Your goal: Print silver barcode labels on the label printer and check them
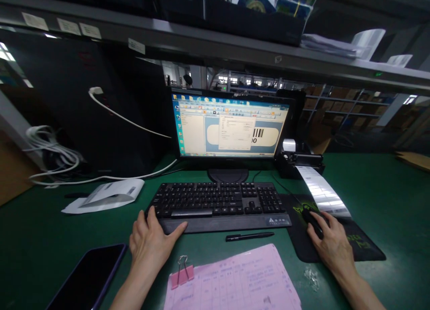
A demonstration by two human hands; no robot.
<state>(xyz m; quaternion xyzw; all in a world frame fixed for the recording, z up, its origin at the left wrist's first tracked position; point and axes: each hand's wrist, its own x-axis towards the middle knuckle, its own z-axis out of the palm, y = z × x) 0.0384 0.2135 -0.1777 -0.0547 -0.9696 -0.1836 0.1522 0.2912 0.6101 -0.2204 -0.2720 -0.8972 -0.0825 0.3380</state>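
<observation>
My left hand (pixel 151 238) rests at the front left corner of a black keyboard (pixel 215 202), thumb stretched out and fingers apart. My right hand (pixel 331 243) is wrapped over a black computer mouse (pixel 312 221) on a dark mouse pad (pixel 305 251) with green print. Behind the keyboard, a monitor (pixel 191 131) shows a label program with a barcode and a dialog window over it. A black pen (pixel 249 236) lies in front of the keyboard. Pink printed sheets (pixel 235 283) sit nearest me, with a pink binder clip (pixel 182 276) on them.
A label printer (pixel 302 160) at the right has a strip of labels (pixel 324 191) reaching onto the mouse pad. At the left are a phone (pixel 89 278), folded white paper (pixel 107 195) and coiled white cable (pixel 50 148). A shelf (pixel 201 36) spans overhead.
</observation>
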